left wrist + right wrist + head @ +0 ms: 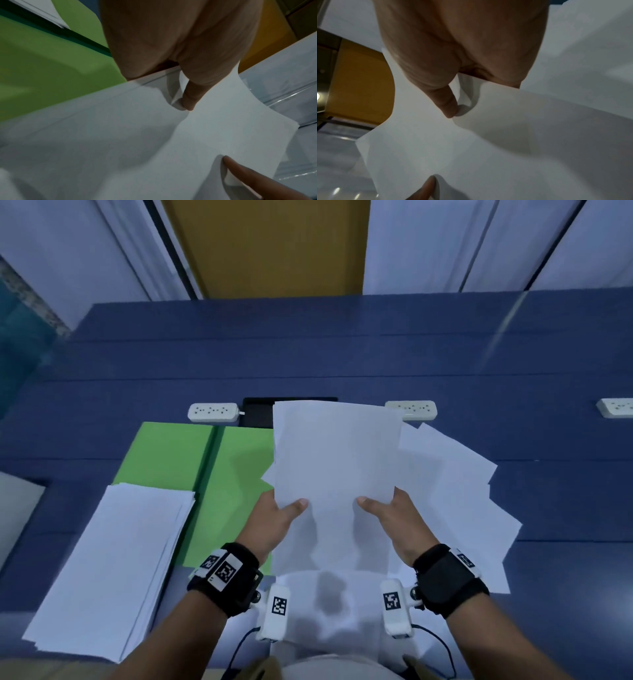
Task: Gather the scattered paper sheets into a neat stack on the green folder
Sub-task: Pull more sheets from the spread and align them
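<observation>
I hold a white paper sheet (pixel 337 453) raised over the blue table with both hands. My left hand (pixel 277 515) pinches its lower left edge, thumb on top; my right hand (pixel 394 515) pinches the lower right edge the same way. The left wrist view shows the left thumb (pixel 190 97) pressing the sheet (pixel 223 121). In the right wrist view the right thumb (pixel 447 102) presses the sheet (pixel 436 142). The open green folder (pixel 171 453) lies to the left. A paper stack (pixel 113 570) overlaps its near left corner. Scattered sheets (pixel 455 474) lie beneath and to the right.
Three white power strips lie along the back: one (pixel 213 411) behind the folder, one (pixel 412 409) behind the held sheet, one (pixel 615 407) at the far right. A black panel (pixel 257 412) sits in the table (pixel 308 354). A yellow door stands beyond.
</observation>
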A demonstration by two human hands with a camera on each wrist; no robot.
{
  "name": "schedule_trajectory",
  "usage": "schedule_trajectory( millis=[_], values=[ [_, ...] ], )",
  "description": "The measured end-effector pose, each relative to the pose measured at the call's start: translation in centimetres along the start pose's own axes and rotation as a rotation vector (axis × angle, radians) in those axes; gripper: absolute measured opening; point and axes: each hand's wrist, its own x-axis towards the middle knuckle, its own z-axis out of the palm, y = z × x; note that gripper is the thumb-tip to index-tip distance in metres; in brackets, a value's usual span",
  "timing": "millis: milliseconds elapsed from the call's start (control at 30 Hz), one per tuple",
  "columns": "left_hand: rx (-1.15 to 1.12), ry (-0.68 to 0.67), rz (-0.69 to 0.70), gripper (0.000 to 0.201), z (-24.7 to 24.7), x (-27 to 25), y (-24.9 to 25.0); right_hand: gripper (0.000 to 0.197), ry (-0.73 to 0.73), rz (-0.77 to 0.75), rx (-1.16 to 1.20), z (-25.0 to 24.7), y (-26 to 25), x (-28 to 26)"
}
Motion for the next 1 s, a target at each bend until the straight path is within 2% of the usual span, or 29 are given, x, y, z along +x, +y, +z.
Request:
schedule_trajectory(
  millis=[233,400,467,533,700,867,1000],
  values=[
    [-0.050,0.047,-0.024,0.026,-8.0,-2.8,-2.0,0.038,-0.064,-0.066,-0.117,7.6,-0.4,-0.1],
    [-0.062,0.134,-0.040,0.030,-14.2,-4.1,-3.8,0.028,-0.050,-0.059,-0.262,14.2,0.2,0.6],
    [-0.062,0.172,-0.055,0.029,-16.8,-4.5,-4.7,0.032,-0.057,-0.076,-0.324,17.0,0.5,0.9],
    [-0.052,0.217,-0.065,0.028,-19.5,-4.8,-5.8,0.036,-0.079,-0.092,-0.384,19.8,0.9,1.1],
    [0.109,0.343,-0.108,0.036,-27.0,-4.9,-9.1,0.027,-0.191,-0.089,-0.484,26.7,2.5,1.1],
    [0.313,0.319,-0.207,0.035,-33.9,-5.2,-11.4,0.074,-0.364,-0.047,-0.562,32.2,5.0,0.9],
    [0.424,0.277,-0.272,0.029,-37.7,-4.6,-12.8,0.100,-0.516,0.059,-0.647,35.5,5.7,1.0]
  ],
)
